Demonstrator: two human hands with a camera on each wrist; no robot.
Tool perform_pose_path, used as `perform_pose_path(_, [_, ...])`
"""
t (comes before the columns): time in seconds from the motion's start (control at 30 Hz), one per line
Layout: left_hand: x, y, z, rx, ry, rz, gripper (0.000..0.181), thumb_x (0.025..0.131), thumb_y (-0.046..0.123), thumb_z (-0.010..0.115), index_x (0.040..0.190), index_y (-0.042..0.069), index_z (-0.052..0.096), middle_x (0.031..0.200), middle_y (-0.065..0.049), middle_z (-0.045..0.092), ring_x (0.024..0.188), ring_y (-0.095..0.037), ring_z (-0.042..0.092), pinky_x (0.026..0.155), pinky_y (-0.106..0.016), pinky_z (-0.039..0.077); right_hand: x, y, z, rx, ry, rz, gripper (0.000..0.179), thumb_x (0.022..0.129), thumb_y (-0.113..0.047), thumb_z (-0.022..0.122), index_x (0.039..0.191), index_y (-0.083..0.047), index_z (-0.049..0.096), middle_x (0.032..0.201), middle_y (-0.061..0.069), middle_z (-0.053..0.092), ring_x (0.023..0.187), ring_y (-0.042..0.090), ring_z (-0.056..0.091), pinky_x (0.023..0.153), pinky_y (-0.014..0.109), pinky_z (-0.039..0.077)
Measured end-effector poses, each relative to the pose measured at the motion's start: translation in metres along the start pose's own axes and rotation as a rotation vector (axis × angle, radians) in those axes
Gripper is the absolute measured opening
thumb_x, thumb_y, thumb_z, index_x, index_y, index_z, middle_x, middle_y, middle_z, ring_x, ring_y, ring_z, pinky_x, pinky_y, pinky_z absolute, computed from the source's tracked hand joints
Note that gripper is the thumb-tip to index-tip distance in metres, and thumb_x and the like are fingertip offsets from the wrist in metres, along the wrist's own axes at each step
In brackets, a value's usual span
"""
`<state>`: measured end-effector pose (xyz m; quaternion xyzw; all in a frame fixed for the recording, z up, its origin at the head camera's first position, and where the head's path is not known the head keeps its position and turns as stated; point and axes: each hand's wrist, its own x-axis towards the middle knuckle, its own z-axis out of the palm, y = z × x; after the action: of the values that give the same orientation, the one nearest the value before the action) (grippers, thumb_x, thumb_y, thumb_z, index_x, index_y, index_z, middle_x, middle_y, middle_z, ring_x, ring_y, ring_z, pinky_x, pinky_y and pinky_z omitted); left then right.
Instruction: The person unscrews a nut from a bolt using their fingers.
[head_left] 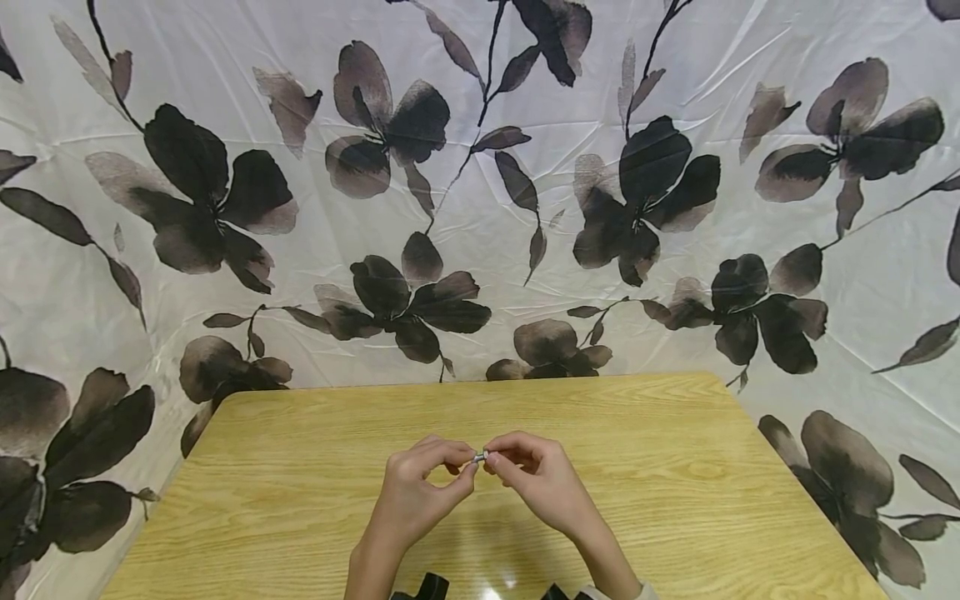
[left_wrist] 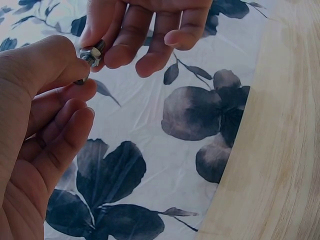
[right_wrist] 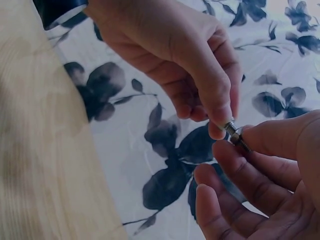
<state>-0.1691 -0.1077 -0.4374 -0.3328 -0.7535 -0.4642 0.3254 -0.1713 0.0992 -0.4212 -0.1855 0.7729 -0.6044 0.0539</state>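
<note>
Bolt of silver-coloured threaded metal (head_left: 480, 456), held above a yellow wood-grain table (head_left: 300, 492).
The bare left hand (head_left: 420, 482) pinches 1 end between thumb and forefinger; the bare right hand (head_left: 534, 473) pinches the other likewise. A shiny hexagonal metal nut (left_wrist: 91, 56) sits around the bolt, between the 2 hands' fingertips. Behind the table, white cloth (head_left: 555, 275) bears dark grey-brown flowers.

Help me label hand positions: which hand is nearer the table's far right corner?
Right: the right hand is below-left of the table's corner in the head view; the left hand is farther left, across the metal fastener that both pinch.
</note>
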Motion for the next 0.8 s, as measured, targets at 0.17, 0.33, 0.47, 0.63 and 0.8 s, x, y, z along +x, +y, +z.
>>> perform_pose_path(0.17, [0.0001, -0.0008, 0.0007, 0.003, 0.006, 0.022, 0.028, 0.074, -0.01, 0.082, 0.089, 0.013, 0.078, 0.088, -0.004, 0.078, 0.073, -0.013, 0.069, 0.068, -0.019, 0.057, -0.001, 0.0002, 0.0, 0.0, 0.002, -0.026, 0.02, 0.101, -0.022, 0.067, 0.115, -0.01, 0.073, 0.104, 0.017, 0.073, 0.09, 0.014, 0.069, 0.079, 0.027, 0.058])
perform_pose_path(0.33, [0.0, -0.0009, 0.0006, 0.003, 0.008, 0.021, 0.028, 0.073, -0.011, 0.082, 0.09, 0.012, 0.079, 0.087, -0.004, 0.078, 0.072, -0.014, 0.068, 0.067, -0.019, 0.057, -0.0014, 0.0005, 0.0003, -0.006, 0.011, -0.05, 0.019, 0.1, -0.02, 0.068, 0.115, -0.01, 0.073, 0.106, 0.014, 0.074, 0.093, 0.016, 0.069, 0.08, 0.027, 0.059])
perform_pose_path(0.47, [-0.0006, -0.0014, 0.0009, -0.004, 0.009, 0.014, 0.028, 0.073, -0.01, 0.083, 0.091, 0.011, 0.079, 0.087, -0.005, 0.078, 0.072, -0.015, 0.069, 0.067, -0.019, 0.058, -0.002, 0.0, 0.0005, -0.001, 0.018, -0.074, 0.019, 0.099, -0.017, 0.069, 0.116, -0.008, 0.073, 0.11, 0.01, 0.074, 0.099, 0.016, 0.07, 0.083, 0.027, 0.06])
perform_pose_path(0.63, [-0.0005, -0.0024, 0.0012, -0.002, 0.012, 0.017, 0.029, 0.073, -0.01, 0.082, 0.093, 0.011, 0.079, 0.084, -0.005, 0.077, 0.071, -0.014, 0.068, 0.067, -0.02, 0.057, -0.003, -0.0008, 0.0004, 0.068, 0.027, -0.151, 0.021, 0.1, -0.014, 0.068, 0.115, 0.0, 0.072, 0.116, 0.017, 0.071, 0.102, 0.016, 0.07, 0.084, 0.028, 0.061])
perform_pose_path(0.8, [0.0002, -0.0013, -0.0002, -0.001, 0.007, 0.001, 0.029, 0.073, -0.01, 0.081, 0.091, 0.012, 0.079, 0.085, -0.003, 0.078, 0.071, -0.013, 0.068, 0.067, -0.019, 0.057, -0.0039, -0.0023, 0.001, 0.126, 0.035, -0.224, 0.019, 0.1, -0.009, 0.066, 0.114, 0.002, 0.072, 0.12, 0.022, 0.069, 0.106, 0.019, 0.069, 0.086, 0.029, 0.061])
